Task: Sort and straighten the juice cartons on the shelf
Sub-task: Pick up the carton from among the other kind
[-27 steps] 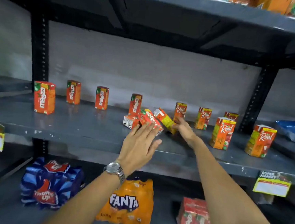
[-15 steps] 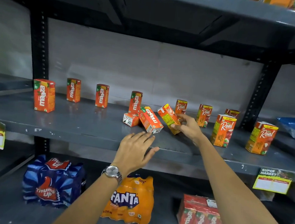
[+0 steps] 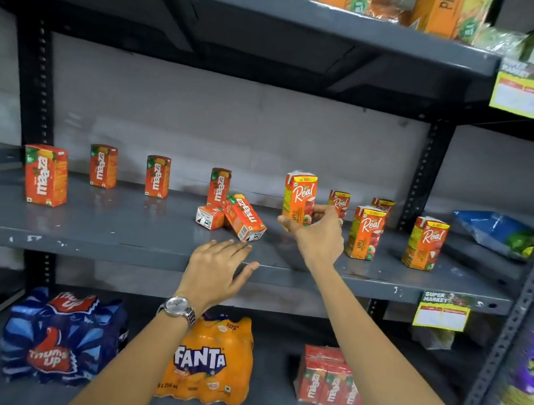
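Orange "Real" apple juice carton (image 3: 299,196) stands upright, pinched by the right hand (image 3: 317,236); the left hand (image 3: 218,269) hovers with fingers spread, empty, near a toppled red Maaza carton (image 3: 245,217).

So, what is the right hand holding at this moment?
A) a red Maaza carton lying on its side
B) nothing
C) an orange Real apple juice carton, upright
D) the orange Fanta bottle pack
C: the right hand grips the orange Real apple juice carton by its lower part, upright.
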{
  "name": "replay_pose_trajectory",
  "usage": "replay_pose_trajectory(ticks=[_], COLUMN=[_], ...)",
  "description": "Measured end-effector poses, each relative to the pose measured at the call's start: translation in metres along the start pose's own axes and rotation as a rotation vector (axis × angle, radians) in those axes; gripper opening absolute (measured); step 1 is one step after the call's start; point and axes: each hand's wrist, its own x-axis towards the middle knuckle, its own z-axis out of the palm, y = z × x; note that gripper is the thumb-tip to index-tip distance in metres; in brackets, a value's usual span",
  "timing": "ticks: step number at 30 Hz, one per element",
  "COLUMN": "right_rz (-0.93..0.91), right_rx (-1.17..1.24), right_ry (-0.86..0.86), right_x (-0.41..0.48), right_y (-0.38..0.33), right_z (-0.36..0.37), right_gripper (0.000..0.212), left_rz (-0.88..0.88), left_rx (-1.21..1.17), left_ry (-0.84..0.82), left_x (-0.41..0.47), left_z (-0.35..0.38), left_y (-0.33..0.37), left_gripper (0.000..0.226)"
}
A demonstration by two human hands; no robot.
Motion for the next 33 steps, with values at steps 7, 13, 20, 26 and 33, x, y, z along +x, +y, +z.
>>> replay_pose_trajectory(ticks=[7,13,20,26,33], right_rz=[0.024,0.015,0.096,0.095,0.138], right_rx=[-0.027,-0.171,-0.229,-0.232,-0.219], right_ry=[0.049,0.04,0.012,-0.016,-0.044], right_x=[-0.006,0.007,0.019,0.019,0.019], right_y=[0.005,0.022,0.039,0.04,0.041], right_z=[-0.001,-0.012,-0.02,-0.011,-0.009], right_gripper=[0.06,0.066,0.073,0.074,0.081], left_rz=[-0.006,-0.009,-0.022,-0.031,-0.028], left_rx=[-0.018,-0.032,-0.037,-0.032,-0.044], left_ry=[-0.014,-0.012,-0.005,-0.014,-0.017], left_x=[0.001,0.001,0.001,0.001,0.001], left_z=[-0.004,-0.004,-0.004,-0.005,-0.005], left_y=[0.001,0.001,0.002,0.001,0.001], left_gripper=[0.063,0.063,0.066,0.067,0.069])
